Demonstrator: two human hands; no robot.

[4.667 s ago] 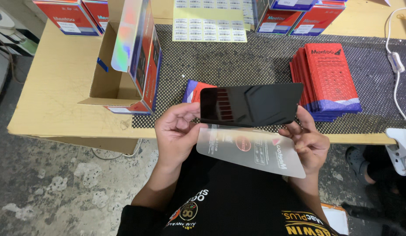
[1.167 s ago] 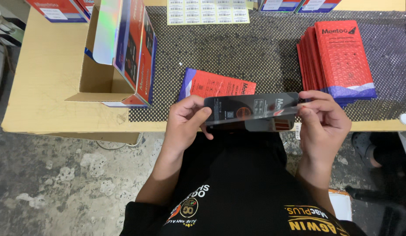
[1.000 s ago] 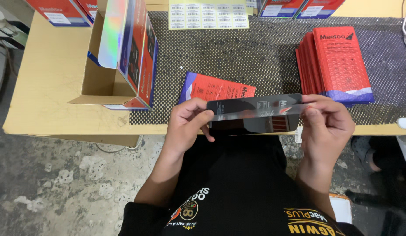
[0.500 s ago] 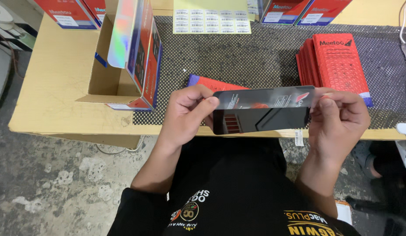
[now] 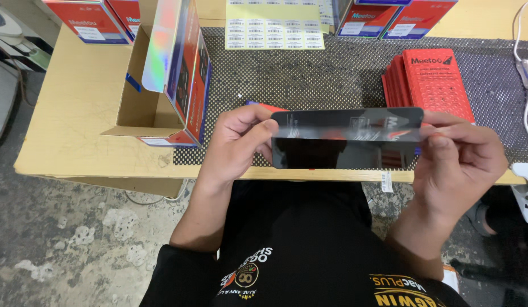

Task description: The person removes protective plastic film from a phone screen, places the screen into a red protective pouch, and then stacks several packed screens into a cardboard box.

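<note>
— What's in hand?

— One dark glass sheet (image 5: 346,152) with a clear film (image 5: 355,125) lying along its top half, held level over the near edge of the table (image 5: 76,131). Left hand (image 5: 238,142) pinches the left end, right hand (image 5: 463,159) pinches the right end.

— How far along?

— Film looks only partly on or off the sheet; I can't tell which.

— Count the rest.

— One open carton (image 5: 167,85), tipped. One stack of red packets (image 5: 431,79), number unclear. One label sheet (image 5: 275,25). Four red boxes at the far edge. One red packet (image 5: 264,106) under the hands.
</note>
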